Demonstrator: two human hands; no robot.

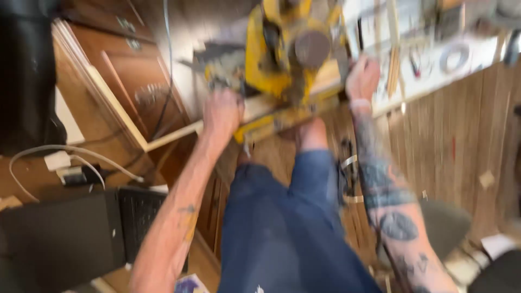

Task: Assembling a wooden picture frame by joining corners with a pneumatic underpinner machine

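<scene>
The frame is motion-blurred. A yellow and black mitre saw (287, 54) stands on the wooden floor in front of me. My left hand (222, 111) is closed at the saw's left side, on or over a long pale wooden strip (173, 135) that runs under the saw. My right hand (362, 76) is closed at the saw's right edge, on the strip or the saw base; the blur hides which. My knees in blue trousers (287, 217) fill the lower middle.
Brown wooden boards and panels (130, 81) lie at the left. A black laptop (81, 233) sits at the lower left, with a white cable and charger (57, 160) beside it. A white board with small tools (434, 59) lies at the upper right. Wood scraps dot the floor.
</scene>
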